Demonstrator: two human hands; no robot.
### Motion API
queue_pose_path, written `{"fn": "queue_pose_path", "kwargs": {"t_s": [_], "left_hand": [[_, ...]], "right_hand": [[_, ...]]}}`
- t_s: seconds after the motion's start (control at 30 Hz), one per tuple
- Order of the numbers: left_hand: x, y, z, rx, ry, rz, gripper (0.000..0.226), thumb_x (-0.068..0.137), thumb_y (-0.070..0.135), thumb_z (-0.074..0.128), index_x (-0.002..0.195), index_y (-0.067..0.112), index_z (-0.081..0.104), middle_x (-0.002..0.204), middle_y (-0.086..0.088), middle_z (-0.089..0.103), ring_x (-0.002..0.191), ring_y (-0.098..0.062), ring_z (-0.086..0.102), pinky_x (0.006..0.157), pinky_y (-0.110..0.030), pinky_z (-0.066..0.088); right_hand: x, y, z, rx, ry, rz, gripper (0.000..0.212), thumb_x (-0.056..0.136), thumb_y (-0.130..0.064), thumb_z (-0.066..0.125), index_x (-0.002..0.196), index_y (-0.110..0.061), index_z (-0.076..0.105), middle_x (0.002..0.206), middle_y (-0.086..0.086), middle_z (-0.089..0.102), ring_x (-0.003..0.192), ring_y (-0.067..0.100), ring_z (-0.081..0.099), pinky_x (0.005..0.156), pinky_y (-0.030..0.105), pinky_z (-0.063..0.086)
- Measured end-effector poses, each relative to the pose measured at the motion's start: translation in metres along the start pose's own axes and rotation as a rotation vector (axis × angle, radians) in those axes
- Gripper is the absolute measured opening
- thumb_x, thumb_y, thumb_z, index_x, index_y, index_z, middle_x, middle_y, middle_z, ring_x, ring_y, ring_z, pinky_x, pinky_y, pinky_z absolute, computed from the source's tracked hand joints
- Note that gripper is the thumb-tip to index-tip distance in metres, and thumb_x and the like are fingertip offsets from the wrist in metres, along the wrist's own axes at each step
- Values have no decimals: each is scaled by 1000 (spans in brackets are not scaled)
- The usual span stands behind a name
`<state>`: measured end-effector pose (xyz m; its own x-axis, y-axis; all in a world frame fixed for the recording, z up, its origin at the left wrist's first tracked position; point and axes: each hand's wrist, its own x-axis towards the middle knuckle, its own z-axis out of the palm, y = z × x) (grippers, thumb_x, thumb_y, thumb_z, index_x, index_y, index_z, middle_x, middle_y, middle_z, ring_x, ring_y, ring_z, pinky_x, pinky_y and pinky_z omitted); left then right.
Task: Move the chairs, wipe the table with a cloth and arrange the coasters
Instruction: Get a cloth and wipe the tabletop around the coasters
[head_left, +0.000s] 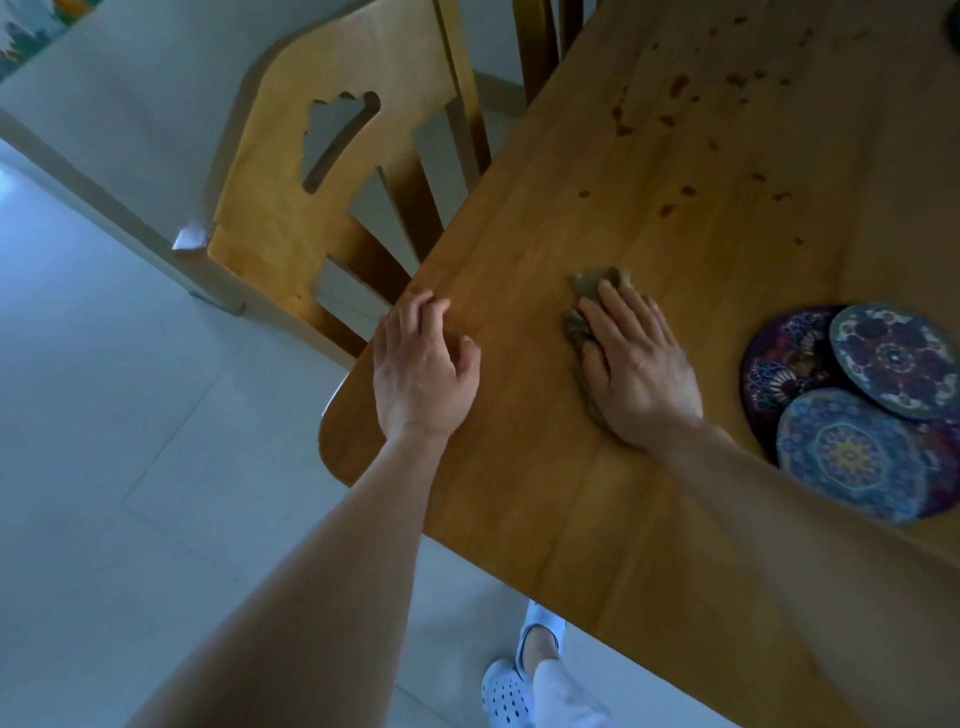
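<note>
My right hand lies flat on a crumpled brownish cloth, pressing it onto the wooden table. My left hand rests at the table's left edge near the rounded corner, fingers loosely curled, holding nothing. A pile of round patterned coasters in blue and purple lies overlapping to the right of my right hand. A wooden chair with a cut-out back stands at the table's left side, close to my left hand. Dark reddish spots speckle the far part of the tabletop.
A second chair back shows at the table's far edge. Pale tiled floor spreads out to the left. My feet in white perforated clogs stand below the table's near edge.
</note>
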<state>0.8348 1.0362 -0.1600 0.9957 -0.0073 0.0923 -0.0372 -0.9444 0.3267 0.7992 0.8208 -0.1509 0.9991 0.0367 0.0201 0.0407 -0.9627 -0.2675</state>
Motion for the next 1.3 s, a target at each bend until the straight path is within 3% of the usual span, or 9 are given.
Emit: {"fn": "queue_pose_path", "kwargs": {"t_s": [0.2, 0.4, 0.53, 0.73, 0.87, 1.0, 1.3], "left_hand": [[1, 0, 1, -47, 15, -5, 45, 95, 38, 45, 135, 19, 48, 144, 0, 42, 139, -20, 32, 117, -45, 26], [3, -1, -2, -145, 44, 0, 49, 99, 46, 27, 130, 19, 55, 142, 1, 47, 136, -18, 37, 115, -44, 29], [2, -1, -3, -164, 24, -24, 48, 100, 47, 31, 131, 21, 55, 145, 2, 44, 138, -18, 34, 116, -44, 26], [1, 0, -2, -31, -17, -1, 49, 97, 48, 41, 136, 20, 48, 147, -1, 39, 140, -21, 30, 118, -44, 25], [0, -2, 0, 16, 3, 13, 51, 95, 47, 47, 137, 18, 47, 145, -2, 41, 139, -21, 32, 117, -44, 28], [0, 0, -1, -23, 1, 2, 49, 95, 45, 45, 137, 18, 47, 145, 0, 41, 139, -20, 31, 117, -44, 27], [1, 2, -5, -138, 13, 39, 57, 99, 49, 20, 138, 21, 51, 149, 2, 44, 142, -17, 32, 117, -46, 25]], "right_hand": [[54, -49, 15, 27, 46, 172, 54, 103, -38, 24, 152, -17, 29, 162, 6, 17, 150, 22, 5, 122, 38, 1], [21, -87, 24, 65, -26, -102, 55, 101, -39, 24, 151, -18, 31, 161, 6, 21, 150, 21, 7, 123, 41, 6], [-33, -59, 15, 31, -139, -235, 54, 100, -43, 28, 151, -26, 31, 161, -3, 20, 150, 13, 3, 123, 38, 6], [-37, 6, -4, 15, -81, -122, 54, 99, -41, 32, 149, -22, 38, 158, 3, 29, 149, 18, 14, 121, 42, 14], [11, -6, 2, 9, 10, -2, 54, 100, -39, 29, 149, -17, 38, 159, 7, 27, 149, 22, 14, 122, 41, 10], [54, -40, 12, 12, -2, 61, 54, 102, -38, 28, 152, -17, 29, 162, 6, 18, 150, 22, 6, 122, 38, 0], [29, -74, 17, 73, -105, -256, 54, 102, -40, 26, 152, -21, 29, 161, 3, 18, 150, 18, 2, 122, 38, 1]]}}
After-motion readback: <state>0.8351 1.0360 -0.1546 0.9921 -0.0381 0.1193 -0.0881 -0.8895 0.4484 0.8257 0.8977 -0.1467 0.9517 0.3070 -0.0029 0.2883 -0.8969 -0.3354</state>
